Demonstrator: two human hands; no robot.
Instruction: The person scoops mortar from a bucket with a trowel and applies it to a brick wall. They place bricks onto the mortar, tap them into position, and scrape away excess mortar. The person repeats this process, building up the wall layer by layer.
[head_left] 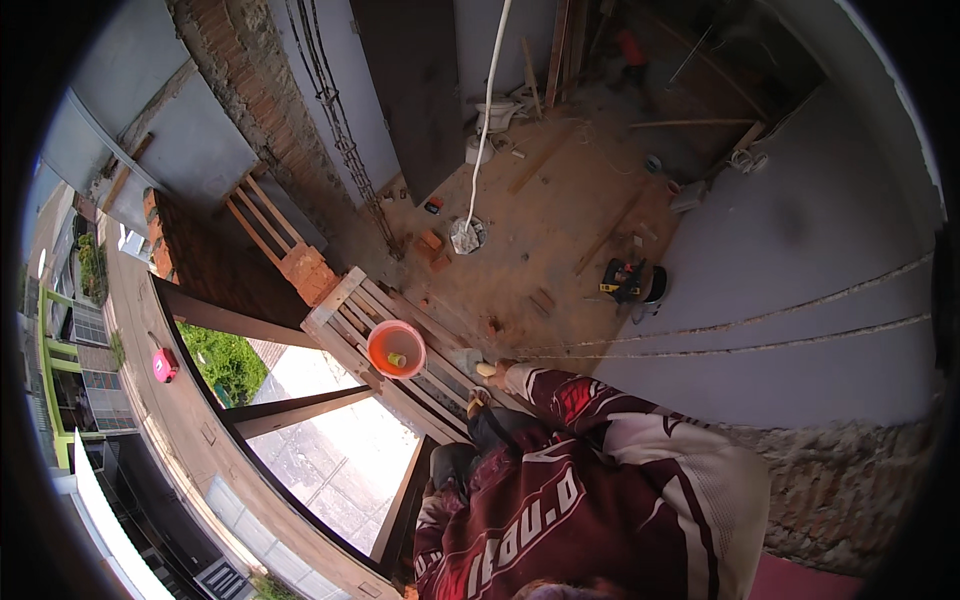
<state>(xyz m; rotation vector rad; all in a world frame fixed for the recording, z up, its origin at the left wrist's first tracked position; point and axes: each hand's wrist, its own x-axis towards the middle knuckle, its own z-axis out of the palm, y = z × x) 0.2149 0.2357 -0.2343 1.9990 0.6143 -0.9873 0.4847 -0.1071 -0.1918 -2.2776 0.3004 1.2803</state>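
Observation:
My right hand (504, 374) is closed round the pale handle of a trowel (466, 358); its greyish blade lies low over the wooden slats. Left of it, an orange bucket (378, 352) stands on the slatted wooden platform (348, 292), with a small yellowish cup (397, 360) inside. My left hand (429, 488) is low beside my knee at the platform's outer edge, small and dark in the picture, its fingers not readable. A sandalled foot (480, 399) of mine rests on the slats near the trowel.
Beyond the platform's left edge lies a drop to a street (190, 400). Bricks (308, 273) sit at its far end. On the floor below are a bucket with a white pipe (467, 236), a yellow-black power tool (622, 281) and planks. Two ropes (740, 335) cross at right.

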